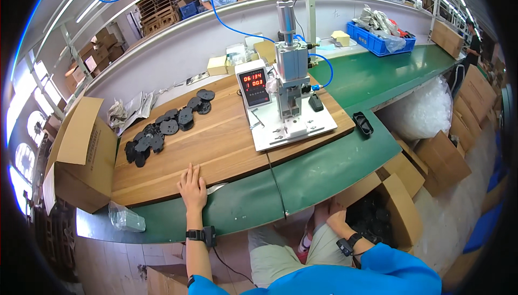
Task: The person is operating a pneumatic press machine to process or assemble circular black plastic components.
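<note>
My left hand [192,188] lies palm down near the front edge of a wooden board [226,155], its fingers stretched out and nothing in it. Beyond it, on the board, several flat black discs [169,127] lie in an overlapping row. My right hand [338,220] is low by my knee, beside an open carton [406,208] holding black parts [372,217]; its fingers are mostly hidden. On the board's right part stands a bench press [291,63] with a metal cylinder, a white base plate [295,133] and a lit red display [254,87].
An open carton [89,160] stands at the board's left end, near a clear plastic packet [127,218]. A black tray-like part [363,124] lies right of the press. A blue crate [377,41] sits on the green table [356,82]. Cartons [443,157] crowd the right floor. A cable crosses the front edge.
</note>
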A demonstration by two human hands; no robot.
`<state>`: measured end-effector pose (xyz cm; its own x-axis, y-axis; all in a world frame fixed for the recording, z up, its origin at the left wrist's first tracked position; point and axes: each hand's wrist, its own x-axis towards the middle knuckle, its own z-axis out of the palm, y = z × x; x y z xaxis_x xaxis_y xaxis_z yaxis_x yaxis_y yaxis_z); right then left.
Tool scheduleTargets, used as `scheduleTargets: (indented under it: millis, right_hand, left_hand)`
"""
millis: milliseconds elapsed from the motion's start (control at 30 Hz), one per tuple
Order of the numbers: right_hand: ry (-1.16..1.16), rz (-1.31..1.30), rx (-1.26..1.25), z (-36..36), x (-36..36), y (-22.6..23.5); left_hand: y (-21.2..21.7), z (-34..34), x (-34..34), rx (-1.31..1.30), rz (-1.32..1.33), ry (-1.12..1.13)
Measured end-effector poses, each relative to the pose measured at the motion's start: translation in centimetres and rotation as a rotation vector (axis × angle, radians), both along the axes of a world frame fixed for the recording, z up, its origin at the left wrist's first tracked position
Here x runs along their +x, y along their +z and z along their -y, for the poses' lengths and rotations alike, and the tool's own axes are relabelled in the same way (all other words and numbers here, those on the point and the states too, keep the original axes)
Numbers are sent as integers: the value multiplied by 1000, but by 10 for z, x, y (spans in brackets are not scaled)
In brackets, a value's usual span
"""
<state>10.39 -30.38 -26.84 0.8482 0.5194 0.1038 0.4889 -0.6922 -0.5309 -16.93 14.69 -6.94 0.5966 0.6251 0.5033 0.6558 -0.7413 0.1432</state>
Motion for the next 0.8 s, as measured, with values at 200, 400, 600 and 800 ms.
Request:
scheduleTargets:
  millis: [200, 400, 600, 800]
  right_hand:
    - [4, 61, -19, 3, -2, 1]
    - [-13, -37, -63, 2, -1, -4]
    - [3, -45, -54, 3, 5, -18]
    - [29, 73, -24, 5, -1, -9]
  left_hand:
    - [0, 0, 2, -11, 5, -14]
    - [0, -1, 1, -8, 0, -4]
    - [1, -1, 3, -1, 10, -12]
    - [-3, -3, 1, -4, 12, -10]
